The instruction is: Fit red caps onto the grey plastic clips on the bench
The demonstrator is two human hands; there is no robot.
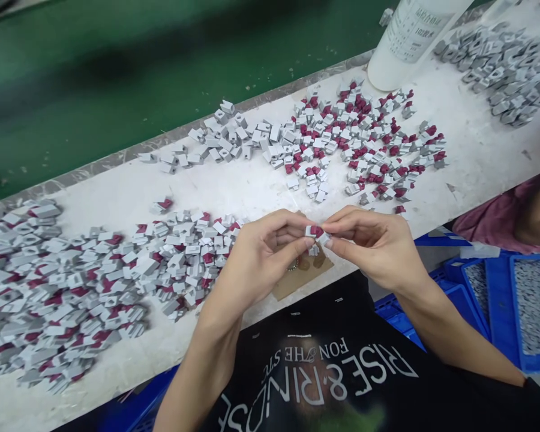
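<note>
Both hands meet above the near edge of the white bench [234, 192]. The left hand [258, 255] and the right hand [375, 243] each have the grip closed with fingertips on one small grey and red part [315, 231], held between them in the air. Heaps of similar parts [72, 288] lie on the left, more behind [364, 144]. A white bottle [409, 36] stands far back.

A small grey block [315, 232] with a dark red insert is pinched between the fingertips of the left hand [261, 255] and right hand [373, 243], held just above the near edge of a white worktop.
</note>
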